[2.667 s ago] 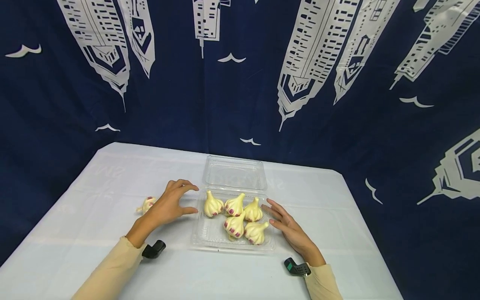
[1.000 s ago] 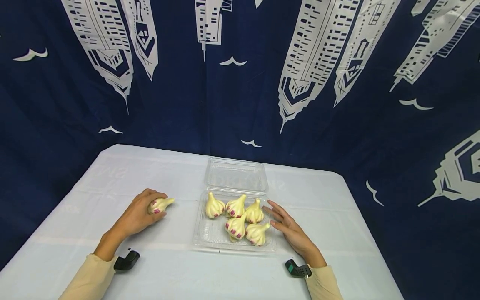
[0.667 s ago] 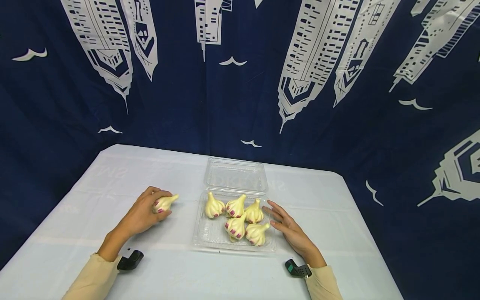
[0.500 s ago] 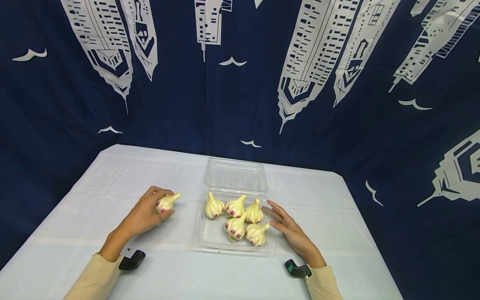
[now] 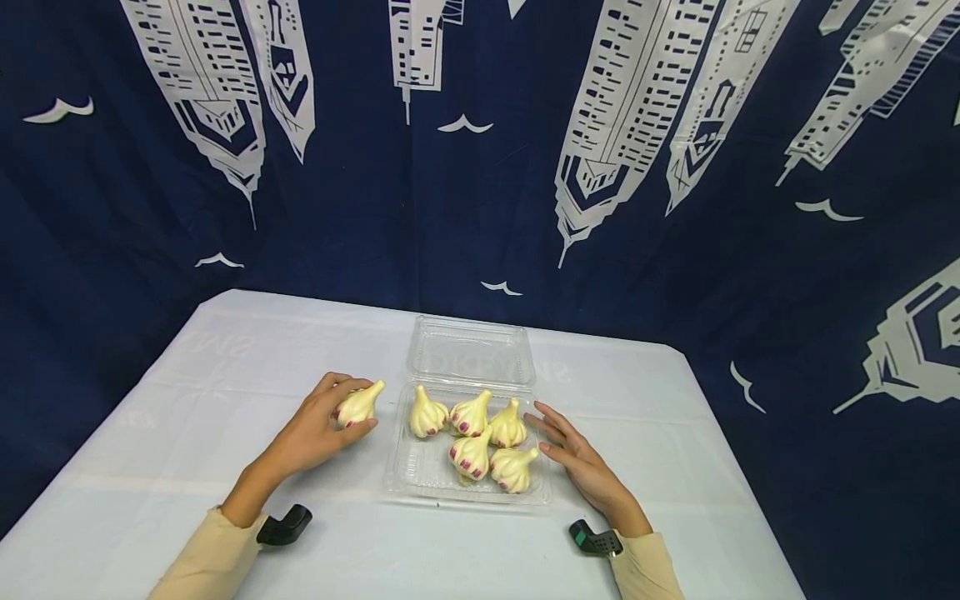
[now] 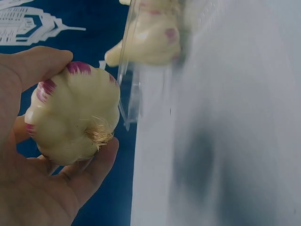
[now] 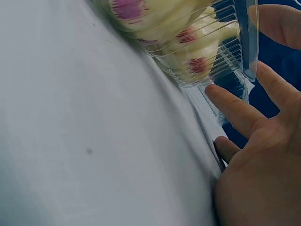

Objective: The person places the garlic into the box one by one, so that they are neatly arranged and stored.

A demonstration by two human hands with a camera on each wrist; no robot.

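My left hand (image 5: pixel 316 428) grips a garlic bulb (image 5: pixel 357 406) between thumb and fingers, just left of a clear plastic clamshell box (image 5: pixel 416 481). In the left wrist view the held garlic bulb (image 6: pixel 75 113) shows its root tuft and purple patches. Several more garlic bulbs (image 5: pixel 470 455) sit in the box's base, most of them toward its back and right. On the right side, my right hand (image 5: pixel 583 463) rests its spread fingers at the box's wall; the right wrist view shows the fingertips (image 7: pixel 221 95) right at the ribbed plastic.
The box's lid (image 5: pixel 471 350) lies folded open behind the base. A white cloth covers the table (image 5: pixel 225 417). Behind it hangs a dark blue curtain (image 5: pixel 480 200) with white building prints.
My left hand left the box, took hold of the garlic bulb lying at the left, and has carried it rightward toward the box. The right hand has stayed at the box's right side.
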